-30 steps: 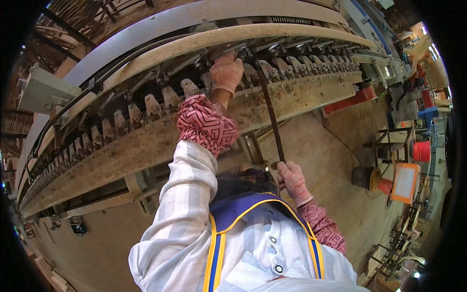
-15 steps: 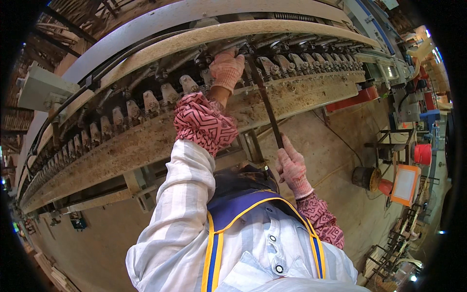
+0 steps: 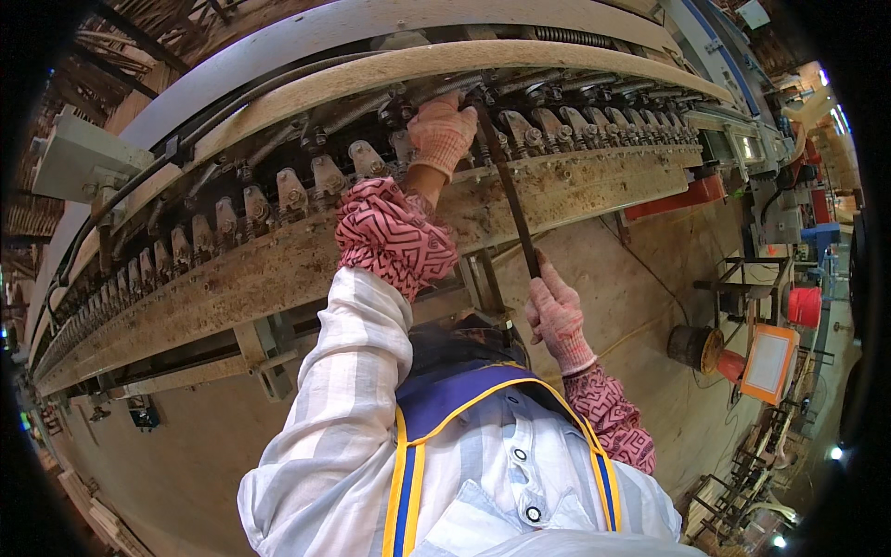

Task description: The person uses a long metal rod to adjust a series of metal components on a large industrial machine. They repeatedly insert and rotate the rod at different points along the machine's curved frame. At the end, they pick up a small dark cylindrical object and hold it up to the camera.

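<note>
My left hand point(image 3: 438, 139), in a pink knit glove, reaches into a long row of metal clamps point(image 3: 328, 181) on the machine, its fingers curled on a part I cannot make out. Just right of it, a long, dark bar point(image 3: 506, 186) slants down from the mechanism. My right hand point(image 3: 555, 316), also gloved, holds the bar’s lower end, with a finger extended along it. Below the clamps runs a dusty metal beam point(image 3: 204, 299).
A grey box point(image 3: 96, 156) and hoses sit at the machine’s left. At right are a red housing point(image 3: 676, 200), a dark bucket point(image 3: 696, 350), an orange-framed panel point(image 3: 766, 360), a red container point(image 3: 804, 304) and metal stands, with a concrete floor point(image 3: 631, 278) below.
My right hand has moved up, a finger now extended along the bar. The bar’s upper end has shifted slightly up and left, nearer my left hand, which stays among the clamps.
</note>
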`<action>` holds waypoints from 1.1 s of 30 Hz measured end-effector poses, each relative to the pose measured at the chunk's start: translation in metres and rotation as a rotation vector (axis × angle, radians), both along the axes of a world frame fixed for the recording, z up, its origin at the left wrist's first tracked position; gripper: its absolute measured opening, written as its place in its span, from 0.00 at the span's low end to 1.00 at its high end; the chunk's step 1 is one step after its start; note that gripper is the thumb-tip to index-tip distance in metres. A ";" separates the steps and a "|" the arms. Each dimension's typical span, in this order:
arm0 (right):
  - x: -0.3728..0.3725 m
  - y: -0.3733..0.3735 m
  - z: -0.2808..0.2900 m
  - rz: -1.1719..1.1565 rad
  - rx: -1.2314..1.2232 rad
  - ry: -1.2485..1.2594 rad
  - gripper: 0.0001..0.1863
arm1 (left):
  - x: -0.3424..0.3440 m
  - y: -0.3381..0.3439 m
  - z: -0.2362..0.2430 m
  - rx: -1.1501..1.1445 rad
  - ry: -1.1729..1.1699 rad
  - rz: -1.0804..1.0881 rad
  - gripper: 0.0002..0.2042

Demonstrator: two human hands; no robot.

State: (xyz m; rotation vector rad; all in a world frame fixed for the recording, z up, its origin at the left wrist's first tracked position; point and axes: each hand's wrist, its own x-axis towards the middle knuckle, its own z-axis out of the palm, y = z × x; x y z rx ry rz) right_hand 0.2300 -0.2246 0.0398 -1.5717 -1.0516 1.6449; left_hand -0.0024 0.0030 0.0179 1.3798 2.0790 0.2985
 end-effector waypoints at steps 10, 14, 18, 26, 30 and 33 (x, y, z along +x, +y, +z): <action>-0.008 0.000 0.026 0.011 -0.030 -0.065 0.27 | 0.000 0.000 -0.003 0.002 0.031 -0.028 0.32; -0.008 0.004 0.038 0.017 -0.063 -0.068 0.27 | -0.001 -0.006 -0.005 0.126 0.059 -0.015 0.32; -0.007 0.020 0.077 0.033 -0.162 -0.181 0.28 | 0.001 -0.004 -0.019 0.234 0.090 -0.026 0.33; 0.000 0.060 0.146 0.163 -0.367 -0.323 0.29 | 0.009 -0.006 -0.034 0.415 0.040 -0.005 0.33; -0.020 0.059 0.151 0.104 -0.409 -0.415 0.29 | 0.015 -0.008 -0.036 0.335 0.108 -0.010 0.30; -0.029 0.056 0.143 0.078 -0.413 -0.344 0.29 | 0.009 -0.010 -0.019 0.238 0.012 0.010 0.29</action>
